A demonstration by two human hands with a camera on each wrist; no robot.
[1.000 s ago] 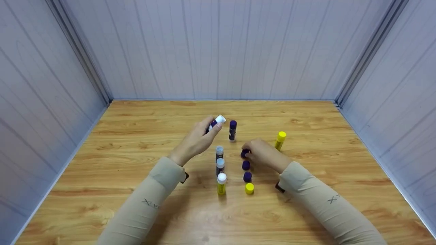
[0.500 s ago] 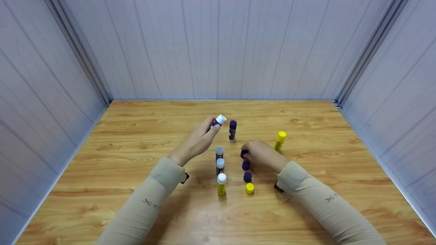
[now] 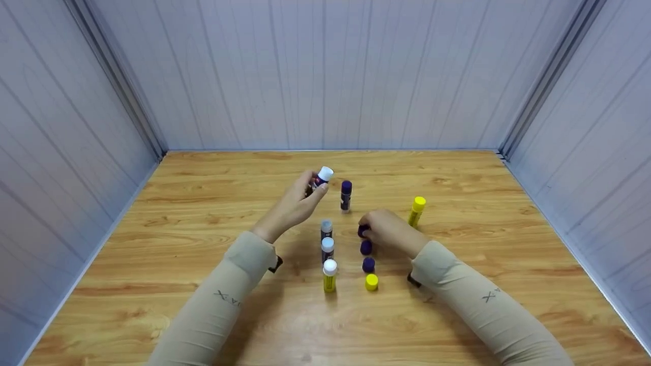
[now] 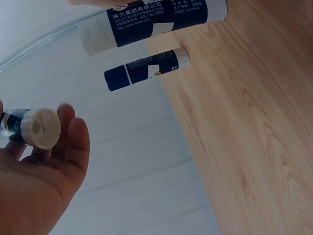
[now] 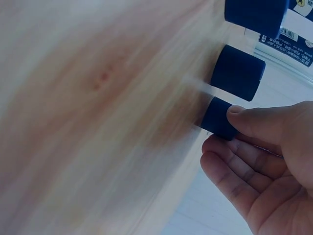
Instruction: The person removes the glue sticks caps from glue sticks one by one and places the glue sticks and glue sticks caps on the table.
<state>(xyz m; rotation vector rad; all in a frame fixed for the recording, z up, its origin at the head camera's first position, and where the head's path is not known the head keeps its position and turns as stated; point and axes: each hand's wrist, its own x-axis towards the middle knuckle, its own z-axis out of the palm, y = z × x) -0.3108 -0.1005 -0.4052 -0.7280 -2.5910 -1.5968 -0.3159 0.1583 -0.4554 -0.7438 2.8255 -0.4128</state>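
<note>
My left hand (image 3: 291,204) holds a dark blue glue stick (image 3: 321,179) above the table, tilted, its white end uppermost. That glue stick's round white end also shows in the left wrist view. With thumb and fingers, my right hand (image 3: 390,232) pinches a dark blue cap (image 5: 217,118) standing on the table. Nearer me in the same row are two more dark blue caps (image 3: 366,247) and a yellow cap (image 3: 372,282). Left of them, two dark glue sticks (image 3: 328,250) and a yellow glue stick (image 3: 329,279) stand upright without caps.
A capped dark blue glue stick (image 3: 346,197) stands just right of my left hand. Beyond my right hand stands a capped yellow glue stick (image 3: 417,211). Pale panel walls (image 3: 325,76) enclose the wooden table (image 3: 152,254) at the back and both sides.
The glue stick in my left hand has tipped more upright and shifted slightly left and back. My right hand stays at the same cap, with its forearm drawn slightly left.
</note>
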